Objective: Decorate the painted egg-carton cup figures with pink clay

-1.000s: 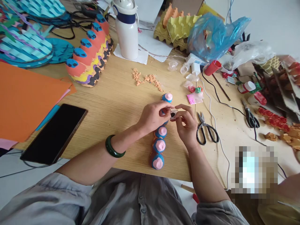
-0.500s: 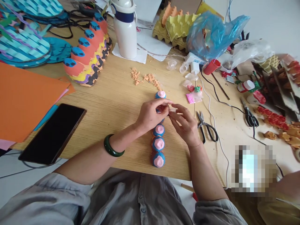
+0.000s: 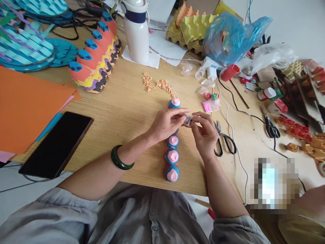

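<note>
Between my two hands is a small clear plastic packet [image 3: 188, 121] with something dark in it. The fingertips of my left hand [image 3: 166, 124] pinch its left side, and a dark green bangle is on that wrist. My right hand [image 3: 204, 133] grips the packet's right side with thumb and fingers. Beneath the hands a row of blue bumps with pink tops [image 3: 173, 156] runs up the wooden table [image 3: 122, 115]; my left hand hides part of the row. Black-handled scissors [image 3: 224, 138] lie just right of my right hand.
At left are a black phone [image 3: 57, 145], orange paper [image 3: 30, 108] and a painted egg-carton piece [image 3: 95, 57]. A white flask [image 3: 137, 37], orange scraps [image 3: 165, 86], a blue plastic bag [image 3: 228, 37] and cables lie farther back. Another person's arm [image 3: 311, 206] shows at lower right.
My right hand has shifted slightly right and its fingers have curled in more. The clear packet between the hands shows more plainly, with its dark content now visible.
</note>
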### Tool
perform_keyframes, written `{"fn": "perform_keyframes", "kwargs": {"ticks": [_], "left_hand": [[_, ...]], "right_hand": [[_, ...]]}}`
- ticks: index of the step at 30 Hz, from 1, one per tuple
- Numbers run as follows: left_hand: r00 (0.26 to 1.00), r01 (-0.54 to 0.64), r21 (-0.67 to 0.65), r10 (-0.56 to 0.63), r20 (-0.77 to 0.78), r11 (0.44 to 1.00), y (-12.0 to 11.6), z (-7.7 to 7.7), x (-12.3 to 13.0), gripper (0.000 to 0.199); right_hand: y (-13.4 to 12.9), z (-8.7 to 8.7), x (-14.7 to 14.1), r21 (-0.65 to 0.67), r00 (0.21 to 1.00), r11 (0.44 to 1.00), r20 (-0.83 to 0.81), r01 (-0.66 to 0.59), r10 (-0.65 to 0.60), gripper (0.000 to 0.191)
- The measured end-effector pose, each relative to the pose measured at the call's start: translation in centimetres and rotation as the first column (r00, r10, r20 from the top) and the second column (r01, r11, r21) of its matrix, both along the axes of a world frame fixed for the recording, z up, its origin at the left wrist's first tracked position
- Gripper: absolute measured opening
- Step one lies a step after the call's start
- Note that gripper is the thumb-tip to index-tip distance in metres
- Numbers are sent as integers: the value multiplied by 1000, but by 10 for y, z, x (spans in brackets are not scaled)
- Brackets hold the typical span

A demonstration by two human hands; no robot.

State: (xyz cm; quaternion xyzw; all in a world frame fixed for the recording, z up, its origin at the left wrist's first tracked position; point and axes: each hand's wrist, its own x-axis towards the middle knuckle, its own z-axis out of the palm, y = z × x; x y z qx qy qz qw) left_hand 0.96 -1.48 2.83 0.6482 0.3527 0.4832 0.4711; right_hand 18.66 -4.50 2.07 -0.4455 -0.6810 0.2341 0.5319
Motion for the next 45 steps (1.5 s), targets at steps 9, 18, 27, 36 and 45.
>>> {"fn": "perform_keyframes", "kwargs": {"ticks": [9,18,27,36,45], "left_hand": [[973,-19,252,76,-219,968,2,3,-5,29],[929,4,416,150,-338,910,5,-3,-8,37],[938,-83,397,206,-279,914,6,-8,-5,29],[969,-191,155,211,-126,969,7,-6,-5,29],[957,-197,335,255,-138,921,3,-1,-3,26]], "right_hand": [[3,-3,3,-130,998,990,7,-62,63,18],[2,-1,0,-166,999,985,-10,-42,41,15],[7,1,1,-374,910,913,-415,-166,-4,17],[8,10,1,-300,813,954,-560,-16,-162,17],[-2,7,-10,-348,884,925,-467,-151,-31,20]]}}
